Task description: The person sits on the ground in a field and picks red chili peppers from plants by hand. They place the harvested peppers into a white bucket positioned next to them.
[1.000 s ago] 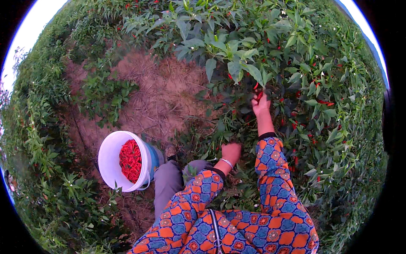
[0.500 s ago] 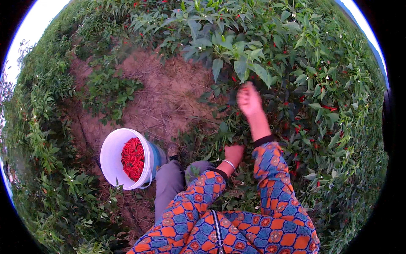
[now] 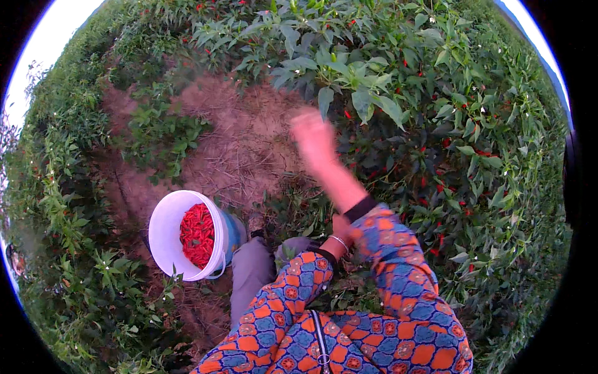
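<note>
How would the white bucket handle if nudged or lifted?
The bucket likely holds its shape: its wall looks like rigid plastic. The red peppers, lying well below the rim, probably add steadying weight but might shift if tilted. A hard shove could tip it, as the straw-strewn soil looks uneven.

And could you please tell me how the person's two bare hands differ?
The bare right hand is farther forward and strongly blurred; the bare left hand is farther back and sharper. The left wears a thin silvery bangle at the wrist; the right shows none. Both emerge from orange and blue patterned sleeves.
</note>
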Demonstrator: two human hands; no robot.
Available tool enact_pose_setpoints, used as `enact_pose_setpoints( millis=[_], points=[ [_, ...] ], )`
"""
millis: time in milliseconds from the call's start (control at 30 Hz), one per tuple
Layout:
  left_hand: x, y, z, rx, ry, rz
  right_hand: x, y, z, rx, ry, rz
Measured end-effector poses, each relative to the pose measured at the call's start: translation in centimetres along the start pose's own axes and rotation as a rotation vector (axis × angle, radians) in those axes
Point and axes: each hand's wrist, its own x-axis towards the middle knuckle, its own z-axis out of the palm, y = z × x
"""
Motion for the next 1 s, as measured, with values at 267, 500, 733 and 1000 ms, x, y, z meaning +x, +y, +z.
enact_pose_setpoints(
  millis=[267, 500, 733, 1000],
  points=[
    [0.1, 0.4, -0.4, 0.018, 0.128, 0.1, 11.5, 17.9, -21.3, 0.162, 0.242, 0.101],
    [-0.6, -0.3, -1.4, 0.056, 0.103, 0.055, 13.3, 18.4, -18.2, 0.239, 0.07, 0.109],
    [-0.5, -0.3, -0.7, 0.002, 0.147, 0.023, 13.6, 16.0, -18.6, 0.821, 0.338, 0.302],
    [0.0, 1.2, -1.4, 0.019, 0.101, 0.077, 13.1, 15.9, -20.4, 0.276, 0.193, 0.325]
  ],
)
